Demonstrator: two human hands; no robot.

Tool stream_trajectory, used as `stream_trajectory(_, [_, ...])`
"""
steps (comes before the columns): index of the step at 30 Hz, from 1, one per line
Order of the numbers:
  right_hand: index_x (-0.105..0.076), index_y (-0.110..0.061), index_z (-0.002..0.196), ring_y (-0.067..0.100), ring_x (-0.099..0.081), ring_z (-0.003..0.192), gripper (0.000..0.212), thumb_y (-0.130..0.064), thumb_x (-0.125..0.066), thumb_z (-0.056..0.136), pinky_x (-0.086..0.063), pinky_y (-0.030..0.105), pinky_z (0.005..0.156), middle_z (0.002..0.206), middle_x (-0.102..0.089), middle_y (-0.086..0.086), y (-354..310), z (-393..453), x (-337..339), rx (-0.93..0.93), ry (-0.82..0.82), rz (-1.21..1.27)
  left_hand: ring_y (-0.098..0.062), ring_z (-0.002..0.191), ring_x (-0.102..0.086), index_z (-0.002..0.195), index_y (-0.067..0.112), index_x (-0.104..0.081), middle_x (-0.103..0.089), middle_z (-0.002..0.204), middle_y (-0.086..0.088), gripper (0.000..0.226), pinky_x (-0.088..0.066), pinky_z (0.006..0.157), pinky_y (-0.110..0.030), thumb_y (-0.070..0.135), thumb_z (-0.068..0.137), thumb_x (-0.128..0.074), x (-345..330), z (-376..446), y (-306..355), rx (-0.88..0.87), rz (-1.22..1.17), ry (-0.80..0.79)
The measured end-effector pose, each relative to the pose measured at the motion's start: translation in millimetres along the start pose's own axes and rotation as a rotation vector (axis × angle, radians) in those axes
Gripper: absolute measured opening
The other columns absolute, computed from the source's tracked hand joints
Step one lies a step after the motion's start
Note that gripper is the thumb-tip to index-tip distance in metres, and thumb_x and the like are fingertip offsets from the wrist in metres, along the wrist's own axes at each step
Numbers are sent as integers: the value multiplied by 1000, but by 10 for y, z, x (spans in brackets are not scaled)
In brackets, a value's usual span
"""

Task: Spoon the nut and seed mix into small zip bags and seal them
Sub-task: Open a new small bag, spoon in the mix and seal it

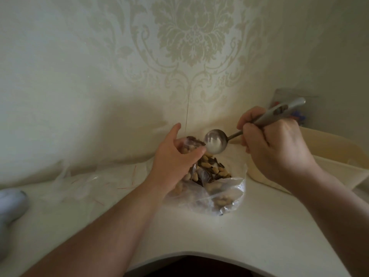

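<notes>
While the left hand (175, 156) pinches a part-filled bag (186, 145) open, the right hand (273, 144) grips an empty scoop (215, 141) at its mouth. Looks mid-fill; nothing sealed that I can see, and plenty of mix (211, 168) left.

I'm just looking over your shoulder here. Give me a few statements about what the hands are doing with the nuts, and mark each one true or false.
1. The right hand grips a metal scoop. True.
2. The scoop's bowl is heaped with nuts. False: its bowl looks empty and shiny.
3. The left hand holds a small clear bag with nuts inside. True.
4. The big bag of nut and seed mix lies on the floor. False: it lies on the white table, under the hands.
5. Both hands are resting idle. False: each grips something.
</notes>
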State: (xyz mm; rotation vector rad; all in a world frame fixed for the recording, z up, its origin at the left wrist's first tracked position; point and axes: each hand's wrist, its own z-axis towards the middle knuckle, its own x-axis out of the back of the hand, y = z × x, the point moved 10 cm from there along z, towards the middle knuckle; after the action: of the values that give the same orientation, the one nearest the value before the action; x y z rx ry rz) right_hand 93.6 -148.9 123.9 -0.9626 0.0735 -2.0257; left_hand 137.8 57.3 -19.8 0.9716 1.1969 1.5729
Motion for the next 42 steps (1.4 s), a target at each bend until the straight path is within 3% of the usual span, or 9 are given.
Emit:
stream_trajectory(3, [-61,-22,77,18,-62,58,23,-14,-45,91,-49,42,60,60,-63,4,42,-66,3,-9,7,0,-24,69,-73,163,33,-28,-80,101,8,100,-63,64,-38,21,85,-88,-45,-18,20,4,-81,-28])
stream_trajectory(6, [-61,-21,77,18,-62,58,22,-15,-45,90,-49,43,61,58,-63,3,70,-108,-17,-32,-10,21,-14,84,-77,164,26,-28,-80,107,3,98,-60,71,-31,14,85,-87,-5,22,52,-16,-174,-25])
stream_trajectory(17, [-61,-22,80,14,-61,60,22,-21,-43,92,-46,35,57,60,-64,0,111,-159,-169,-83,-99,5,-7,90,-71,163,42,-22,-76,102,23,104,-56,90,-26,33,80,-85,-58,80,40,-95,452,-266])
stream_trajectory(20, [-61,-23,81,15,-61,58,23,-16,-46,97,-47,38,57,61,-64,1,118,-178,-235,-91,-120,7,8,93,-68,152,38,-46,-73,98,34,83,-52,89,-19,31,79,-85,-45,93,-34,-44,503,-274])
stream_trajectory(23, [-61,-24,84,17,-63,57,21,-17,-44,95,-49,42,56,60,-64,2,70,-162,-225,-80,-77,33,9,99,-69,107,38,-75,-75,100,30,31,-57,98,-33,24,80,-83,-98,65,-23,-60,451,-305])
stream_trajectory(26, [-61,-22,86,20,-63,57,21,-17,-42,95,-51,43,56,62,-63,1,23,-140,-200,-63,-35,66,-4,90,-75,89,29,-78,-77,97,20,13,-62,92,-42,27,80,-86,-84,59,-59,-4,383,-302])
stream_trajectory(30, [-61,-23,86,18,-63,58,21,-19,-42,94,-51,41,57,62,-63,1,61,-137,-200,-92,-43,55,-20,69,-72,94,23,-80,-77,80,-2,11,-66,79,-52,23,85,-87,-76,36,-108,141,208,-317])
stream_trajectory(35, [-61,-20,78,16,-61,57,25,-16,-45,97,-47,39,58,59,-64,3,73,-190,-277,-148,-122,25,-21,68,-70,101,14,-76,-76,81,-15,22,-62,71,-41,29,87,-84,92,116,-14,193,100,-220])
stream_trajectory(42, [-59,-10,73,29,-62,52,34,-19,-42,102,-44,37,53,55,-63,8,-46,-161,-406,-99,-230,-60,-8,65,-71,100,28,-75,-77,74,4,18,-54,71,-34,42,90,-79,227,176,-36,214,155,-136])
